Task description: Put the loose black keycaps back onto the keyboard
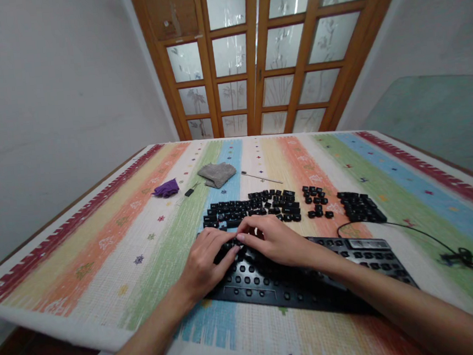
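A black keyboard (pixel 246 293) lies near the table's front, with bare key posts showing across much of it. Over its upper left part, my left hand (pixel 206 257) and my right hand (pixel 273 240) meet with their fingertips close together. Both hands are closed in a pinch; whatever is between the fingers is too small and covered to name. Just behind the keyboard, loose black keycaps (pixel 228 207) stand in rows, with a smaller group (pixel 315 195) and a block of keycaps (pixel 360 206) to the right. My right forearm crosses over the keyboard and hides part of it.
A purple cloth (pixel 166 188), a small black tool with thin wires (pixel 189 192), a grey cloth (pixel 217 174) and a thin rod with a dark tip (pixel 261 177) lie farther back. The keyboard's cable (pixel 415 227) runs right into a coil (pixel 465 257). A striped tablecloth (pixel 146 285) covers the table.
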`<state>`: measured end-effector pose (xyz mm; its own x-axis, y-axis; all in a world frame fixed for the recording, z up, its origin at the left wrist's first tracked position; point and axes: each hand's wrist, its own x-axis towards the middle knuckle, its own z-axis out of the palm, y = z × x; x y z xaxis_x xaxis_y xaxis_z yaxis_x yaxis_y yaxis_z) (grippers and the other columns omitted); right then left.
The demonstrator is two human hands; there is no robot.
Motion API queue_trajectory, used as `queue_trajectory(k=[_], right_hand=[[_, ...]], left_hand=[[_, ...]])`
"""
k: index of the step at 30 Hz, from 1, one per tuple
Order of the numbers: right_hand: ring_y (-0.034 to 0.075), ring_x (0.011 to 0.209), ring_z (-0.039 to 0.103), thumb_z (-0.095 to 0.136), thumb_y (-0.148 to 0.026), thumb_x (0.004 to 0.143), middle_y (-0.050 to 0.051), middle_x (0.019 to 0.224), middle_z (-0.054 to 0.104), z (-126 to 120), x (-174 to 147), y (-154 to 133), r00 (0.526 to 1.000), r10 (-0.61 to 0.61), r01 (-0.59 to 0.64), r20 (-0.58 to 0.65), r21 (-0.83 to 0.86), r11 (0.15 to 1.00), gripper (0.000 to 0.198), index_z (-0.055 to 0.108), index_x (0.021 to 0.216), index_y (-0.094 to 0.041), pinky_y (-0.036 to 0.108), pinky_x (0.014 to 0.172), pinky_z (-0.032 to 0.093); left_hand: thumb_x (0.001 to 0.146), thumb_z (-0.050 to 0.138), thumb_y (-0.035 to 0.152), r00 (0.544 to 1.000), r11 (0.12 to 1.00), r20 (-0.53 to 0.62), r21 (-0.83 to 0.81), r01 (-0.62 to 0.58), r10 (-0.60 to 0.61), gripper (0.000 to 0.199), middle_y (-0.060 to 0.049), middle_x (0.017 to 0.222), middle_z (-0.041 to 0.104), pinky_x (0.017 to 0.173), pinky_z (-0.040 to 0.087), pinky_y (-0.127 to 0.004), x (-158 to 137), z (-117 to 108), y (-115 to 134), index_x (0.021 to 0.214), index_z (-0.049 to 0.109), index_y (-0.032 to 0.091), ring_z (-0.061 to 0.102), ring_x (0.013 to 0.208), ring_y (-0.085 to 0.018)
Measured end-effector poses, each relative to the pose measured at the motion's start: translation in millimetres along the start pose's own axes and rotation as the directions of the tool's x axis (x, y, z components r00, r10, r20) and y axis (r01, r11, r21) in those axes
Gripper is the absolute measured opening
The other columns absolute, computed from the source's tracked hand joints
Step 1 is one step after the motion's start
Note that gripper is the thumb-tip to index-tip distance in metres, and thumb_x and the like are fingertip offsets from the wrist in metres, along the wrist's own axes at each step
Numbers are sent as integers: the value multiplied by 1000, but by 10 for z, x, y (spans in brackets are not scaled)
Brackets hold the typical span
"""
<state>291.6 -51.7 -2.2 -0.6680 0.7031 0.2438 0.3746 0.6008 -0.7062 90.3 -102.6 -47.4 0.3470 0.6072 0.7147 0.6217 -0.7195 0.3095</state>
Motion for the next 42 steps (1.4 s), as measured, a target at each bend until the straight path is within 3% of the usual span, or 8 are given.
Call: queue_trajectory(k=[7, 12, 18, 31, 42], right_hand=[[18, 84, 61, 69, -13, 83, 6, 90, 70, -8, -144, 52, 997, -67, 70, 22, -148, 987, 17, 70, 100, -14, 30, 78, 47], [21, 92, 58, 64, -19, 90, 9, 96, 67, 55, -205, 110, 989, -136, 146, 55, -298, 943, 17, 69, 104, -13, 35, 82, 48], [22, 89, 55, 60, -17, 91, 9, 94, 64, 190, -222, 170, 985, -165, 169, 47, -416, 893, 14, 69, 101, -13, 34, 76, 48], [22, 88, 54, 56, -11, 89, 10, 90, 63, 269, -227, 110, 991, -113, 135, 73, -518, 845, 9, 64, 87, -13, 34, 76, 48], [23, 88, 55, 57, -15, 90, 10, 89, 64, 298, -242, 91, 997, -61, 75, 44, -530, 845, 10, 66, 88, -12, 35, 76, 48]], left_hand=[[94, 62, 18, 999, 1000, 44, -1, -23, 23, 12, -6, 93, 69, 79, 52, -36, -16, 29, 0, 106, 65, 17, 61, 87, -19], [94, 60, 18, 996, 1000, 86, 15, -20, 19, 10, -6, 91, 69, 79, 52, -37, -23, 43, -8, 102, 66, 17, 60, 86, -20], [91, 62, 17, 994, 999, 110, 30, -13, 10, 11, -7, 91, 68, 79, 52, -37, -23, 40, -5, 101, 67, 17, 60, 87, -21], [94, 58, 15, 987, 999, 160, 27, -38, 33, 15, -8, 93, 67, 79, 52, -38, -26, 34, -10, 105, 68, 16, 58, 87, -20], [92, 59, 14, 987, 999, 161, 33, -29, 23, 17, -8, 94, 68, 81, 53, -38, -35, 39, -12, 106, 68, 17, 60, 89, -21]])
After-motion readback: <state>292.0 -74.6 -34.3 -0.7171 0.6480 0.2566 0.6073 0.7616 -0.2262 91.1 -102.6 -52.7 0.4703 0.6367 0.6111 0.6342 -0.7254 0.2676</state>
